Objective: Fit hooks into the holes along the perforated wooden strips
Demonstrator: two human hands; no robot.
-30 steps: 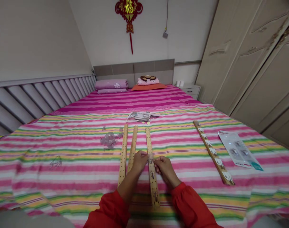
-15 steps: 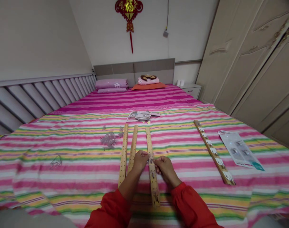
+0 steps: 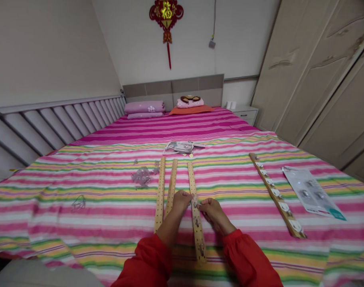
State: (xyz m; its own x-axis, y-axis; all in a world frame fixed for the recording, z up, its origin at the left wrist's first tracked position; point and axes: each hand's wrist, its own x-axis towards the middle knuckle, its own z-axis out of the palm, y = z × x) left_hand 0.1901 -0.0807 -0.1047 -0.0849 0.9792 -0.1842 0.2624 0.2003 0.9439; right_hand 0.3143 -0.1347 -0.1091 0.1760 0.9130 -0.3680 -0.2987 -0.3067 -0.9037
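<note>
Three wooden strips with rows of holes lie side by side on the striped bedspread. My left hand and my right hand meet over the rightmost strip, fingers pinched together on a small metal piece at its surface. Further down that strip sits another small metal fitting. The other two strips lie just left of my left hand. Both arms wear red sleeves.
A fourth wooden strip carrying several round white fittings lies at the right, beside a plastic package. Clear plastic scraps and opened packaging lie further up the bed. Pillows at the headboard; wardrobe doors on the right.
The view has shifted slightly, so everything sits a little to the right and lower. My hands stay pinched at the same spot on the rightmost strip.
</note>
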